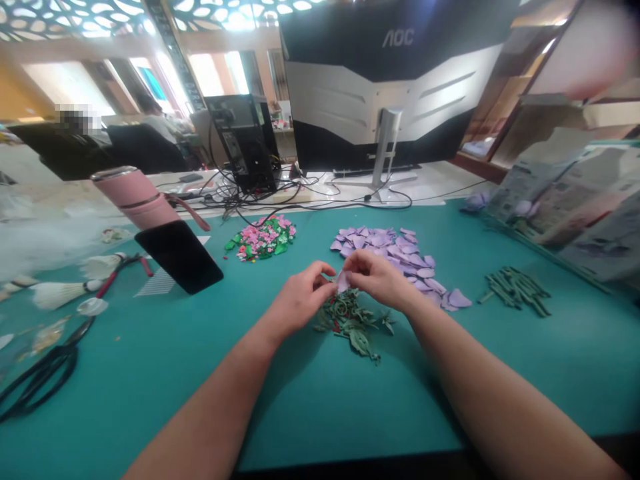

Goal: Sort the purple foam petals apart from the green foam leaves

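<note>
My left hand [300, 297] and my right hand [377, 277] meet over the teal mat [320, 400], both pinching a small pale purple petal [342, 283] between their fingertips. Just below the hands lies a heap of small green leaf pieces [350, 323]. Behind my right hand spreads a pile of purple petals [395, 253]. A heap of pink and green bits [263, 239] lies farther back to the left.
Green stem pieces [515, 290] lie at the right. A black phone [179, 257] and a pink bottle [135, 193] sit at the left, with black scissors [37, 373] and white shuttlecocks [60, 292] nearby. A monitor [385, 87], cables and packaged goods [565, 200] stand behind.
</note>
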The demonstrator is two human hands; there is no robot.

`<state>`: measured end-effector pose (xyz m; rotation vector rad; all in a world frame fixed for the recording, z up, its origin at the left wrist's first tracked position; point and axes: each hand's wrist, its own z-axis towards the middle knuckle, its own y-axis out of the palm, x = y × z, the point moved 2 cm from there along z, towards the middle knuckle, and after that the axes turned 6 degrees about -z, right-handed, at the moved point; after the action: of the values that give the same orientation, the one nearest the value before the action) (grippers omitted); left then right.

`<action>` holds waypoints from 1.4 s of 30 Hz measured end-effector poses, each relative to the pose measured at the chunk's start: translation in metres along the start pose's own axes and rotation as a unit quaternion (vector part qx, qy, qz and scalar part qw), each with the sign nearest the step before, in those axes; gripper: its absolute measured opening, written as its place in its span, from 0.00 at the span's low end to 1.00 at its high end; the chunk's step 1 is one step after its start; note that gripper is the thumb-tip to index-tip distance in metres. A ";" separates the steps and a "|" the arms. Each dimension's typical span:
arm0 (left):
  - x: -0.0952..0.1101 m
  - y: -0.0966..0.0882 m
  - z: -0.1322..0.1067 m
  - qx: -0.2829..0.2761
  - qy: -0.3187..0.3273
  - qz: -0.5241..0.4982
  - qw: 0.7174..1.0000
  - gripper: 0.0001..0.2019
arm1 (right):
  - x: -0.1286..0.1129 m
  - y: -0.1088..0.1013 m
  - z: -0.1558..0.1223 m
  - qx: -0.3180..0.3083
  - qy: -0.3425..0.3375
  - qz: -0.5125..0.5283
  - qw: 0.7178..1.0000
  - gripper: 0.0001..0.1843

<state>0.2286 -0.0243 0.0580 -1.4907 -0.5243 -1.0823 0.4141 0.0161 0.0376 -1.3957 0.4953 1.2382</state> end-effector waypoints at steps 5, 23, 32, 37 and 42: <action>-0.015 -0.013 0.007 0.041 -0.022 0.085 0.995 0.10 | 0.032 -0.044 0.007 0.144 0.083 -0.170 0.971 0.08; -0.058 0.027 0.024 0.025 -0.019 0.118 0.993 0.27 | 0.020 0.043 0.002 -0.048 -0.079 -0.326 0.941 0.18; -0.049 0.021 0.020 0.024 0.028 0.002 0.999 0.29 | 0.002 0.006 -0.006 -0.048 -0.051 -0.231 0.970 0.22; -0.052 0.008 0.022 0.053 0.018 0.003 0.998 0.27 | -0.003 -0.011 -0.040 -0.063 -0.044 -0.243 0.967 0.46; -0.057 0.011 0.023 0.033 0.011 0.002 0.999 0.25 | 0.021 0.004 -0.095 -0.067 -0.088 -0.311 0.944 0.70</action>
<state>0.2186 0.0089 0.0062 -1.4199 -0.5356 -1.0672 0.4551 -0.0627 -0.0020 -1.3880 -0.1585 0.8693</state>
